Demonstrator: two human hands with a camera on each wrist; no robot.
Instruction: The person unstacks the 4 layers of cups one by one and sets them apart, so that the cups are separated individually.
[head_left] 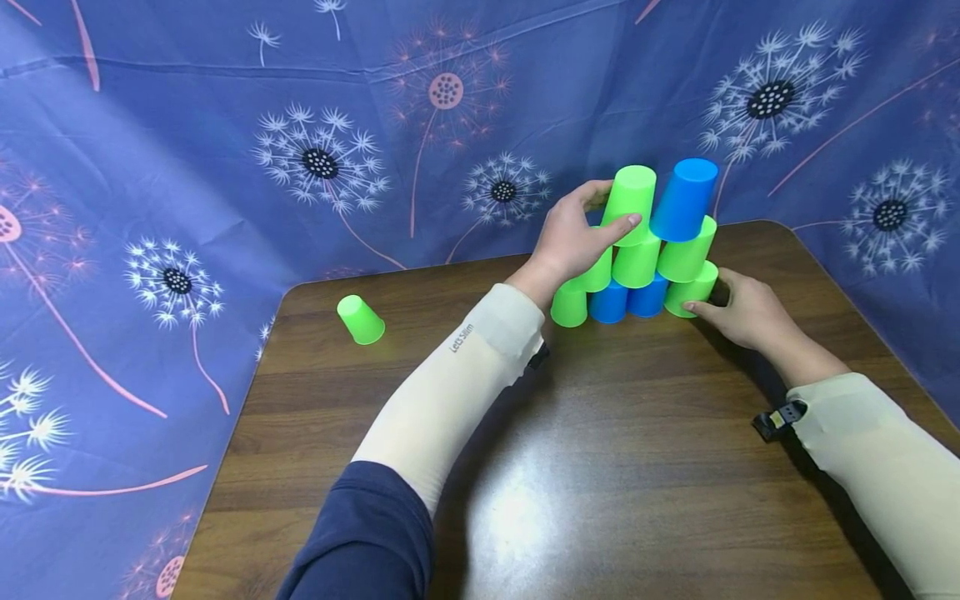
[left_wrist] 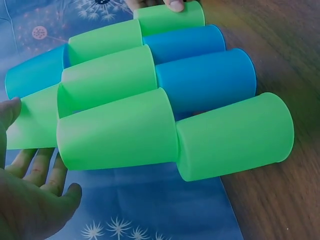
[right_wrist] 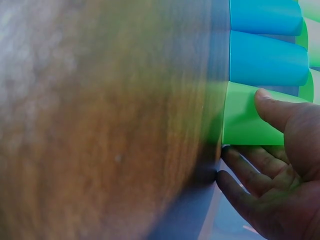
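Plastic cups stand upside down in a three-tier stack. Its bottom row has a blue pair (head_left: 608, 302) between green end cups; three green cups (head_left: 636, 263) form the middle row. On top are a green cup (head_left: 630, 196) and, to its right, a blue cup (head_left: 684, 200). My left hand (head_left: 573, 237) holds the top green cup, thumb in front and fingers behind; the left wrist view shows this sideways. Low at the right, my right hand (head_left: 750, 312) holds the bottom-right green cup (right_wrist: 250, 117) between thumb and fingers, the fingers partly hidden behind it.
A single green cup (head_left: 362, 321) stands upside down near the left edge of the brown wooden table (head_left: 637, 450). Behind the table hangs a blue cloth (head_left: 187, 108) with dandelion patterns, close to the back of the stack.
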